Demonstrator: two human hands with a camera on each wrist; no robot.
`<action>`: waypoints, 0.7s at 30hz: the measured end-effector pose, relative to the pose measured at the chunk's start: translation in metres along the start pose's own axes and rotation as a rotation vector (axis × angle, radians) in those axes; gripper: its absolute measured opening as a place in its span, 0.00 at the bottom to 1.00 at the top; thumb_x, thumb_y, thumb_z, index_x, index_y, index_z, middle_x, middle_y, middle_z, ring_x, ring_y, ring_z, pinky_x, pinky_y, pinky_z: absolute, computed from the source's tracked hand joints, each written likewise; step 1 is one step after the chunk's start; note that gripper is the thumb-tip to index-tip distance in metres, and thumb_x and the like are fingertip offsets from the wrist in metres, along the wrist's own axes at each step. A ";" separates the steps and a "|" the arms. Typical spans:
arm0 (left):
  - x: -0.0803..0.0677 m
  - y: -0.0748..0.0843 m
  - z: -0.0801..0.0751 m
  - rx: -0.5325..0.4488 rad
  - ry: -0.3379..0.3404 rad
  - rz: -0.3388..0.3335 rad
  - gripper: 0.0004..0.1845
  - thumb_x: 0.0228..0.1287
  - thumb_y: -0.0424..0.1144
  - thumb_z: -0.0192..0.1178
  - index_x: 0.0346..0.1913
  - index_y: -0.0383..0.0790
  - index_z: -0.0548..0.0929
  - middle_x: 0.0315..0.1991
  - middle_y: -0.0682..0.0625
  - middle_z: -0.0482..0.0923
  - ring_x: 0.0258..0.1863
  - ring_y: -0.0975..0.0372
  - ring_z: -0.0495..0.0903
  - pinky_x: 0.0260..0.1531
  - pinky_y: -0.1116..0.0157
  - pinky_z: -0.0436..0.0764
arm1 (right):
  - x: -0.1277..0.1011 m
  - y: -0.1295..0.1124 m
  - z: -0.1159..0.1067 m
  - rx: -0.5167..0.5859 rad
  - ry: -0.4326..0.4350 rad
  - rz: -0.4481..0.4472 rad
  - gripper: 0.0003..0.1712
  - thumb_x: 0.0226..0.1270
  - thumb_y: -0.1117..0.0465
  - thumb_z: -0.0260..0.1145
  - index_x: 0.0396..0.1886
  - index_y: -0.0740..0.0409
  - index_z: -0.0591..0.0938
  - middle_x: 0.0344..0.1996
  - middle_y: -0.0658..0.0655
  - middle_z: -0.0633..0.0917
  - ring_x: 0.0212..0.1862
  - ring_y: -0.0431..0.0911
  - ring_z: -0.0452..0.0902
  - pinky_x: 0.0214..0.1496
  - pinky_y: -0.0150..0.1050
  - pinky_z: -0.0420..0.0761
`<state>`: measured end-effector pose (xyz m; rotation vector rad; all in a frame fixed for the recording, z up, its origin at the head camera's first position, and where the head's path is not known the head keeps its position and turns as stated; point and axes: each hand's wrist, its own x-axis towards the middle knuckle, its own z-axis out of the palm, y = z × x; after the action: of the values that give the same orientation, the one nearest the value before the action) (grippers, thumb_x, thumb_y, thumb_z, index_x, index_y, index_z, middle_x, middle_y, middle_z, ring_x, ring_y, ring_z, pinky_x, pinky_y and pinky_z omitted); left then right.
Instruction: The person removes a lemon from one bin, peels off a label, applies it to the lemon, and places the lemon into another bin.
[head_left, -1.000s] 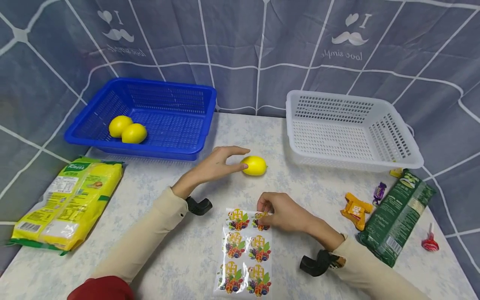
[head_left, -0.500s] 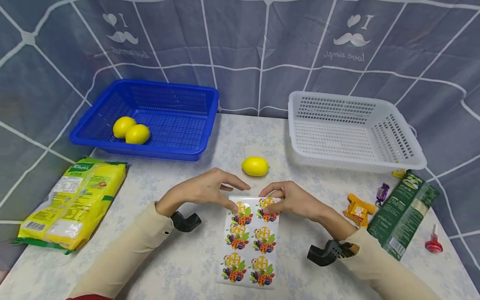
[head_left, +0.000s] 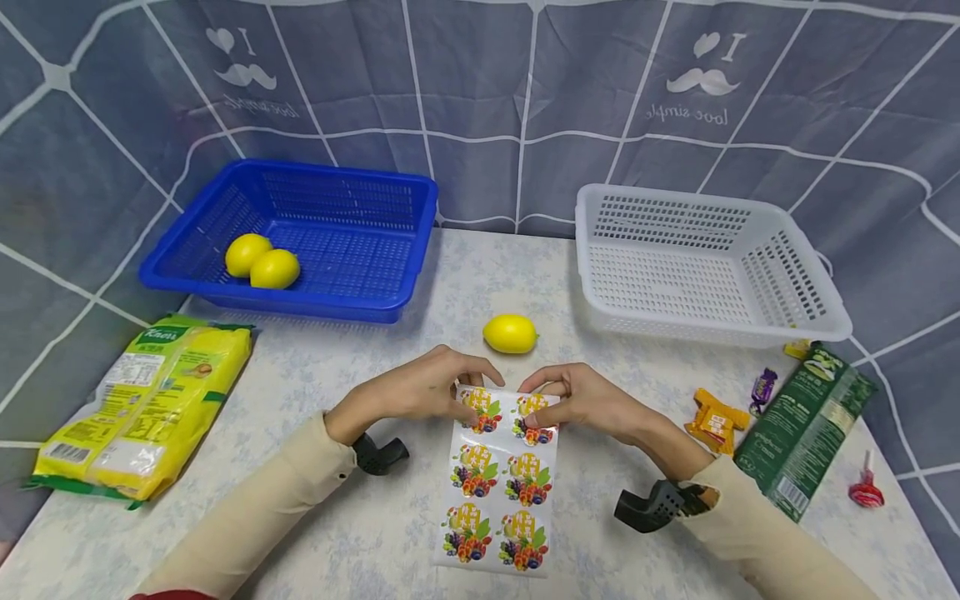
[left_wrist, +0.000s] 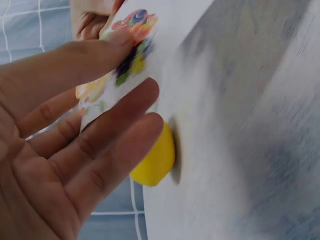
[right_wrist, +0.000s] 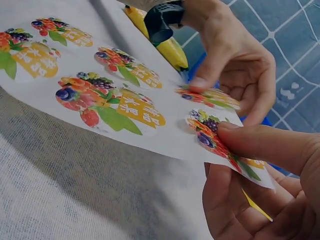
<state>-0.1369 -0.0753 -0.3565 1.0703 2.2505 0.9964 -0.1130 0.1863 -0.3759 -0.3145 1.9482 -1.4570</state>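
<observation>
A white sheet of fruit stickers point(head_left: 498, 483) lies in front of me, its far end raised off the table in the right wrist view. My left hand point(head_left: 423, 387) pinches the far left corner, thumb on a sticker and fingers beneath. On the far right corner my right hand point(head_left: 588, 402) grips the sheet the same way, its thumb point(right_wrist: 265, 145) pressing the printed side. Just beyond both hands sits a yellow lemon point(head_left: 511, 333), partly hidden behind the left fingers in the left wrist view.
Back left stands a blue basket point(head_left: 322, 304) with two lemons point(head_left: 262, 260); back right, a white basket point(head_left: 712, 325). A yellow Knorr bag point(head_left: 146, 408) lies left. On the right are a green packet point(head_left: 806, 429), an orange-wrapped candy point(head_left: 717, 421), a purple candy point(head_left: 763, 387) and a lollipop point(head_left: 866, 492).
My left hand has come away from the lemon, back to the sheet's left corner, and now pinches it. My right hand keeps its corner, and the sheet's far end has shifted slightly away from me.
</observation>
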 end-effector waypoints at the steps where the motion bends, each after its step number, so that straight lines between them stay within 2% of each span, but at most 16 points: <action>1: -0.001 -0.001 -0.002 -0.004 0.012 0.003 0.22 0.55 0.32 0.72 0.55 0.39 0.82 0.35 0.54 0.82 0.31 0.66 0.78 0.33 0.69 0.80 | 0.000 0.000 0.000 0.004 -0.003 0.001 0.25 0.57 0.63 0.75 0.53 0.66 0.78 0.27 0.58 0.87 0.31 0.47 0.81 0.39 0.38 0.81; 4: -0.002 -0.003 -0.006 -0.014 0.048 0.023 0.16 0.58 0.32 0.71 0.50 0.39 0.84 0.35 0.54 0.83 0.34 0.66 0.80 0.39 0.69 0.82 | 0.000 0.000 0.000 0.017 -0.009 0.003 0.25 0.57 0.64 0.75 0.53 0.66 0.77 0.28 0.58 0.87 0.30 0.45 0.81 0.37 0.37 0.81; 9: -0.005 -0.004 -0.011 -0.058 0.101 0.060 0.05 0.62 0.33 0.68 0.40 0.41 0.86 0.34 0.56 0.86 0.34 0.67 0.83 0.42 0.66 0.82 | 0.001 0.003 -0.001 0.011 -0.018 0.001 0.25 0.58 0.64 0.75 0.53 0.66 0.77 0.29 0.59 0.87 0.30 0.45 0.82 0.36 0.36 0.80; 14: -0.008 0.001 -0.018 -0.132 0.143 0.073 0.05 0.65 0.31 0.64 0.40 0.38 0.88 0.35 0.54 0.87 0.35 0.64 0.86 0.42 0.66 0.83 | 0.002 0.009 0.003 -0.006 -0.053 -0.013 0.22 0.59 0.66 0.73 0.51 0.67 0.77 0.31 0.60 0.88 0.31 0.46 0.83 0.37 0.35 0.80; 16: -0.008 0.005 -0.023 -0.167 0.159 0.067 0.05 0.65 0.31 0.64 0.41 0.37 0.89 0.35 0.52 0.87 0.34 0.63 0.86 0.39 0.65 0.84 | 0.002 0.013 0.006 -0.020 -0.071 -0.017 0.20 0.59 0.67 0.73 0.50 0.66 0.77 0.31 0.60 0.88 0.31 0.46 0.82 0.36 0.35 0.80; 18: -0.008 0.009 -0.027 -0.187 0.182 0.059 0.07 0.65 0.31 0.64 0.43 0.36 0.89 0.35 0.51 0.88 0.34 0.63 0.86 0.37 0.64 0.84 | 0.003 0.017 0.010 -0.076 -0.076 -0.028 0.18 0.59 0.67 0.72 0.48 0.64 0.78 0.31 0.58 0.88 0.30 0.46 0.83 0.38 0.35 0.79; 21: -0.005 0.014 -0.032 -0.209 0.214 0.054 0.08 0.64 0.31 0.65 0.45 0.34 0.88 0.35 0.50 0.88 0.33 0.62 0.86 0.36 0.61 0.84 | 0.004 0.022 0.017 -0.255 -0.030 -0.081 0.17 0.57 0.64 0.75 0.46 0.59 0.81 0.33 0.51 0.87 0.34 0.43 0.82 0.44 0.37 0.78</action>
<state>-0.1481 -0.0865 -0.3256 0.9771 2.2287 1.3938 -0.1009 0.1787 -0.3998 -0.5319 2.1213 -1.2451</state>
